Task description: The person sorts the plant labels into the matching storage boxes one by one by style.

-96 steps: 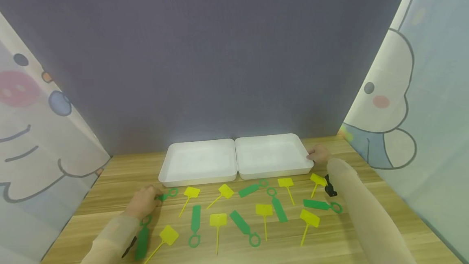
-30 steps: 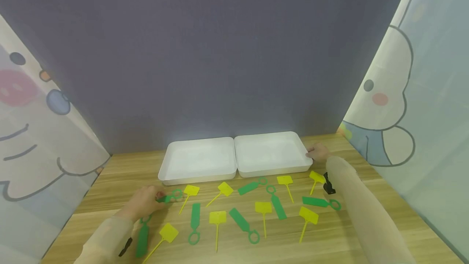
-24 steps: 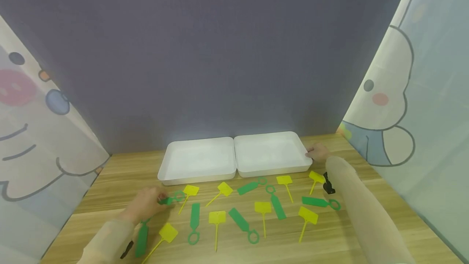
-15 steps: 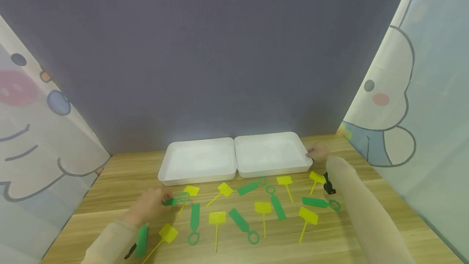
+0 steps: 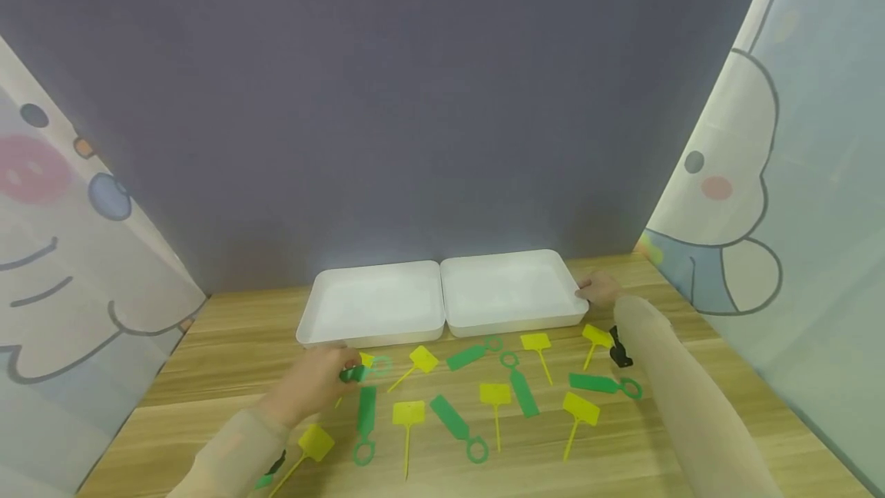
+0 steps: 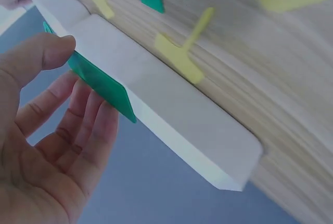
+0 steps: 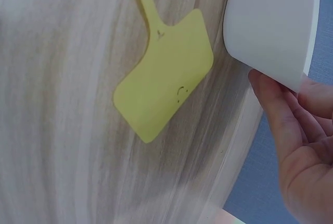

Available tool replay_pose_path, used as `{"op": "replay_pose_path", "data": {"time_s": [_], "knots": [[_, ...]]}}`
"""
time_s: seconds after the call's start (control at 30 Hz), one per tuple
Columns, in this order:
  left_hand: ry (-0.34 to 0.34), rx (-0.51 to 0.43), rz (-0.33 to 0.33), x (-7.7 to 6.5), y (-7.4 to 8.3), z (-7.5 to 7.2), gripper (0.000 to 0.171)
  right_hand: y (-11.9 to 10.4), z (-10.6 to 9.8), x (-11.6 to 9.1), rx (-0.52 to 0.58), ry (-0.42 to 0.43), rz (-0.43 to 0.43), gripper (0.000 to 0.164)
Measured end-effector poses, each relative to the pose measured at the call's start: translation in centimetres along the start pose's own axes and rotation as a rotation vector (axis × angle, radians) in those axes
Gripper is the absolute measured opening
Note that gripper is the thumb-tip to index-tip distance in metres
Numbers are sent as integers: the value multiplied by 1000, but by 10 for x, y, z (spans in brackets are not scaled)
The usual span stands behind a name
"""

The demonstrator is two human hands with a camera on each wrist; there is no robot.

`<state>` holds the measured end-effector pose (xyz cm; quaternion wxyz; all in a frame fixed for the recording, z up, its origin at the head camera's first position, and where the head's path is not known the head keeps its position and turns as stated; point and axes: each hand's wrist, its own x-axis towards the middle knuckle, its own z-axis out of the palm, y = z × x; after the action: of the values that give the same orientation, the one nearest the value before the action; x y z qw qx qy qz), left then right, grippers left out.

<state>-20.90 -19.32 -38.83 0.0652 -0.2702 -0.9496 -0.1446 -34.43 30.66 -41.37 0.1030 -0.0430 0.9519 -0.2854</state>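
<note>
My left hand (image 5: pixel 311 383) pinches a green ring-ended tag (image 6: pixel 101 84) between thumb and fingers, above the table in front of the left white tray (image 5: pixel 376 339). The tag's ring points right in the head view. Beneath it a yellow stemmed tag (image 5: pixel 366 360) is partly hidden. My right hand (image 5: pixel 600 289) grips the right end of the right white tray (image 5: pixel 515 325); in the right wrist view its thumb is at the rim and the fingers touch the wall. Both trays have bare white floors and stand side by side.
Several green tags (image 5: pixel 449 417) and yellow tags (image 5: pixel 409 412) lie spread on the wooden table (image 5: pixel 180 383) in front of the trays. Another green tag (image 5: pixel 263 481) is mostly covered by my left forearm. A grey panel (image 5: pixel 442 137) rises behind, with printed curtains at both sides.
My left hand has lifted the green tag from the table's left side and carried it right, over the yellow tag. The right hand stays at the tray's end.
</note>
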Motion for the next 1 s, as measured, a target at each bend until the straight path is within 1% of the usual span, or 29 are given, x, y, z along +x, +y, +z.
{"op": "replay_pose_path", "data": {"time_s": [0.1,0.3,0.37,0.43,0.53,0.67,0.87,1.0], "knots": [[-4,-17,37,6,5,0,20,-7,-1,-5,-15,5,14,34],[-36,-22,46,21,18,-1,15,-8,1,-4,-28,12,28,34],[-41,-30,61,26,22,-2,16,-8,1,-3,-30,17,26,33],[-34,-33,80,31,26,-2,16,-7,0,-3,-33,22,16,33],[-8,-11,103,42,32,1,16,-6,0,-2,-28,27,10,31],[5,5,107,56,38,3,18,-5,1,-1,-19,29,12,31],[-22,-35,94,76,47,3,16,-1,1,2,-15,29,17,31],[-39,-60,91,91,52,7,14,3,2,4,-20,38,20,30]]}}
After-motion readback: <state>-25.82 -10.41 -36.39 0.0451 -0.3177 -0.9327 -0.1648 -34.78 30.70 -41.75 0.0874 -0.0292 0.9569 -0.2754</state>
